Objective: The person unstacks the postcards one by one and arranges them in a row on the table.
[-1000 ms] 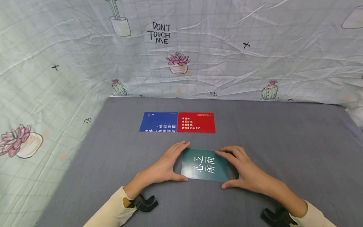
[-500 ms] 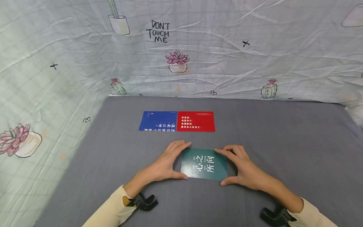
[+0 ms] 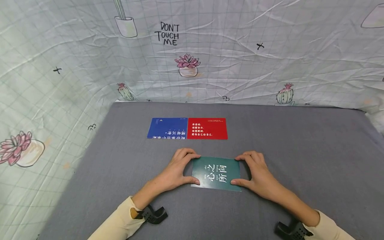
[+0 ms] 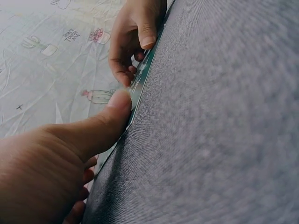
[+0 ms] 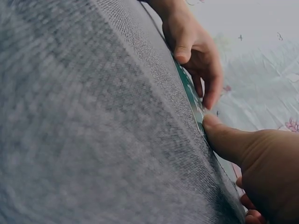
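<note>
In the head view, a teal card [image 3: 216, 174] with white Chinese characters lies turned sideways on the grey cloth. My left hand [image 3: 177, 169] holds its left end, thumb on the face near the lower corner and fingertips at the upper corner. On the opposite end, my right hand [image 3: 258, 177] holds it the same way, its thumb on the lower right part. The left wrist view shows the left thumb [image 4: 117, 105] on the card's edge area. In the right wrist view, the right thumb [image 5: 216, 125] is pressed to the card. The other fingers are partly hidden there.
Beyond the hands, a blue card [image 3: 167, 127] and a red card [image 3: 207, 128] lie side by side on the grey cloth [image 3: 288, 140]. A printed curtain [image 3: 228, 66] with cactus drawings rises behind the table and along its left side.
Both thumbs have moved from the near edge of the teal card up onto its face. The right fingertips have shifted right to the upper corner. The card has stayed nearly in place.
</note>
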### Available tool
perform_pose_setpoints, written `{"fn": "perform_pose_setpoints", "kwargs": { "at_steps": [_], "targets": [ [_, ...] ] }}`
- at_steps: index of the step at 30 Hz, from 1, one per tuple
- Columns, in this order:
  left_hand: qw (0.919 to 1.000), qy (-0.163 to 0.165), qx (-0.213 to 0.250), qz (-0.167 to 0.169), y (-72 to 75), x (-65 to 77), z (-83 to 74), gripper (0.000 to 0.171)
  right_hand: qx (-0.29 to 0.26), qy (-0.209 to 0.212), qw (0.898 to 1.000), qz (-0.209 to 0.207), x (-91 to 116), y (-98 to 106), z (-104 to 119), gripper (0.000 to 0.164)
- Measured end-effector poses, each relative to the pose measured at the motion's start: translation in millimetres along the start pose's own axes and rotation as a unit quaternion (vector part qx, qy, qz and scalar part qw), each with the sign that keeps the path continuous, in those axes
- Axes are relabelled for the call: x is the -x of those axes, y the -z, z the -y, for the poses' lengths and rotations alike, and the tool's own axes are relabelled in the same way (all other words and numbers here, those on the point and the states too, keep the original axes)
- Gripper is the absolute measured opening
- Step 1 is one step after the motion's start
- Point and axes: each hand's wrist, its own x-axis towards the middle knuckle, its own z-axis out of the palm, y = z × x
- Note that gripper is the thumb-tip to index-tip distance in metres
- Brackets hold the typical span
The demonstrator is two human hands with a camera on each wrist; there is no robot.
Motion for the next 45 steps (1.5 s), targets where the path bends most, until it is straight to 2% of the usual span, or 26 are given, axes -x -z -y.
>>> {"fn": "perform_pose_setpoints", "kwargs": {
  "at_steps": [5,11,20,25,30,34,39,45],
  "targets": [
    [0.9997,0.003,-0.009,-0.021,-0.2,-2.0,-0.1,0.078,0.004,-0.008,1.000,0.001,-1,1,0,0.071],
    [0.9995,0.017,-0.020,-0.015,0.4,-4.2,-0.6,0.081,-0.001,-0.017,1.000,0.008,-2,3,2,0.073],
    [0.9995,0.023,-0.013,-0.017,-1.2,-4.0,-1.5,0.086,-0.042,-0.027,0.999,0.011,-2,2,5,0.078],
    [0.9990,0.025,0.027,-0.024,-1.6,-3.0,-4.3,0.081,-0.053,-0.017,0.998,0.004,0,0,4,0.076],
    [0.9950,0.046,0.082,-0.034,-0.3,-0.9,-9.3,0.075,-0.060,0.004,0.998,-0.013,0,0,3,0.073],
    [0.9896,0.044,0.129,-0.046,0.4,-1.5,-11.1,0.069,-0.082,0.014,0.996,-0.024,0,2,2,0.072],
    [0.9821,0.038,0.172,-0.066,1.4,-3.5,-13.1,0.066,-0.137,0.030,0.989,-0.040,-1,4,3,0.067],
    [0.9708,0.045,0.224,-0.074,5.6,-7.9,-19.6,0.065,-0.160,0.022,0.985,-0.055,-6,11,9,0.064]
  ]
}}
